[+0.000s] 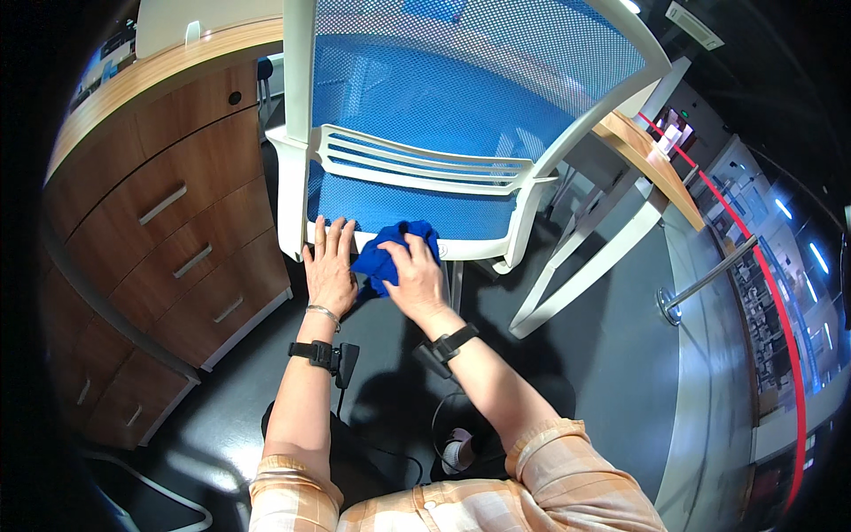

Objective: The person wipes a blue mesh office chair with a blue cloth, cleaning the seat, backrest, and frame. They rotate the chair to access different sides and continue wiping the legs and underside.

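Observation:
In front of me stands an office chair with a white plastic frame [297, 193] and a blue mesh back [439, 93]. My right hand [415, 276] grips a bunched blue cloth [385, 249] against the lower white rail [472, 249] of the backrest. On the left end of that rail rests my left hand [330, 269], its fingers extended over the edge and slightly apart, with nothing held. A slatted white crossbar [425, 166] spans the back above both hands. Part of the cloth is hidden behind my right fingers.
Wooden drawer cabinets [179, 219] under a desktop [199, 50] stand close on the left. At right are a white table leg [592, 266] and a red barrier belt [774, 286] on a metal post [711, 282]. A thin cable [435, 422] hangs near my foot.

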Demonstrator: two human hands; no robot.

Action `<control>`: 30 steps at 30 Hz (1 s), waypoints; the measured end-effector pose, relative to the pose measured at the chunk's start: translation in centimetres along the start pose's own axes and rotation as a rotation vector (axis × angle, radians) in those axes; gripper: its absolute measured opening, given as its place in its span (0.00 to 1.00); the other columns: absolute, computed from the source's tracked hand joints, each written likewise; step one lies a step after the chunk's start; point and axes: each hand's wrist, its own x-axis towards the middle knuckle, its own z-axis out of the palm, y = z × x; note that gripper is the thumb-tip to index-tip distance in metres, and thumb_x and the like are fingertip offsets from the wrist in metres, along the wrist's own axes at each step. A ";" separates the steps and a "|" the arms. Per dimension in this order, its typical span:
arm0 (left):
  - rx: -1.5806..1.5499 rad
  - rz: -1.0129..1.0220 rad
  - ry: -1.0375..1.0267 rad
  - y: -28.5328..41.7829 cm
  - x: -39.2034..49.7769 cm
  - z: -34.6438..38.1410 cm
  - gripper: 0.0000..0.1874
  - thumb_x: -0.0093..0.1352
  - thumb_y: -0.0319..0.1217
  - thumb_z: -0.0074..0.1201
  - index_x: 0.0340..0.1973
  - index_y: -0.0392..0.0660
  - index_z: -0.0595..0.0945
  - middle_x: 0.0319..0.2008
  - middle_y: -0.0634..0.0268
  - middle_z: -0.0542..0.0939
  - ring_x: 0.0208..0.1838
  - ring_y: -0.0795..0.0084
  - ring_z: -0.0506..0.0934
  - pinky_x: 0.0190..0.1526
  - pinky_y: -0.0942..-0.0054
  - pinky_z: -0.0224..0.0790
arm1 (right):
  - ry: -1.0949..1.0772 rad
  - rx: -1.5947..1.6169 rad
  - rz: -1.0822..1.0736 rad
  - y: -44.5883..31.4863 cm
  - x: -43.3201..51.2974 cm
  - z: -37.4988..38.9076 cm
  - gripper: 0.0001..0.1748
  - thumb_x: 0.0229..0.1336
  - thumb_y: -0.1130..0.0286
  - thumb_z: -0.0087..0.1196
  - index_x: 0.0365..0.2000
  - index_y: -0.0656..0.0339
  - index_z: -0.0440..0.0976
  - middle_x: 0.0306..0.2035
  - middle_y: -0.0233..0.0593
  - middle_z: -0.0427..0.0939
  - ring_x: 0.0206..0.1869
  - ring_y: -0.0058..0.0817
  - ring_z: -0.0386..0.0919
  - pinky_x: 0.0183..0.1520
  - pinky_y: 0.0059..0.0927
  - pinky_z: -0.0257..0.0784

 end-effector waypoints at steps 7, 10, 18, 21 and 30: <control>-0.074 0.005 -0.071 -0.5 -0.1 -0.2 0.47 0.54 0.12 0.47 0.70 0.53 0.58 0.72 0.61 0.55 0.78 0.54 0.42 0.71 0.42 0.49 | 0.300 -0.162 0.461 8.7 -2.5 -5.0 0.33 0.43 0.80 0.62 0.52 0.52 0.67 0.50 0.51 0.68 0.53 0.53 0.70 0.56 0.47 0.68; -0.116 0.003 -0.054 -0.4 0.0 0.0 0.45 0.54 0.13 0.47 0.69 0.50 0.59 0.71 0.60 0.56 0.78 0.51 0.42 0.70 0.39 0.48 | 0.376 -0.150 0.538 10.4 -3.0 -4.8 0.34 0.47 0.80 0.61 0.56 0.54 0.62 0.52 0.56 0.67 0.54 0.59 0.70 0.55 0.50 0.69; -0.053 -0.031 -0.042 0.3 -0.1 -0.2 0.46 0.53 0.13 0.50 0.68 0.51 0.60 0.70 0.61 0.57 0.78 0.52 0.43 0.70 0.44 0.50 | -0.018 0.009 0.548 7.6 -8.0 0.0 0.27 0.46 0.75 0.61 0.49 0.58 0.68 0.48 0.52 0.71 0.52 0.55 0.73 0.54 0.48 0.71; -0.027 -0.020 -0.052 0.0 -0.2 -0.5 0.47 0.52 0.12 0.49 0.69 0.52 0.60 0.71 0.63 0.57 0.78 0.53 0.44 0.69 0.43 0.51 | 0.115 0.106 0.690 6.4 -8.9 -1.1 0.27 0.45 0.77 0.60 0.49 0.59 0.69 0.49 0.51 0.72 0.54 0.53 0.73 0.55 0.45 0.70; -0.052 -0.037 0.014 0.7 0.0 0.7 0.49 0.48 0.11 0.49 0.68 0.46 0.60 0.71 0.59 0.56 0.78 0.50 0.43 0.72 0.50 0.48 | 0.386 -0.108 0.529 15.4 4.7 -10.4 0.44 0.61 0.61 0.57 0.68 0.63 0.45 0.58 0.69 0.63 0.60 0.63 0.64 0.63 0.52 0.62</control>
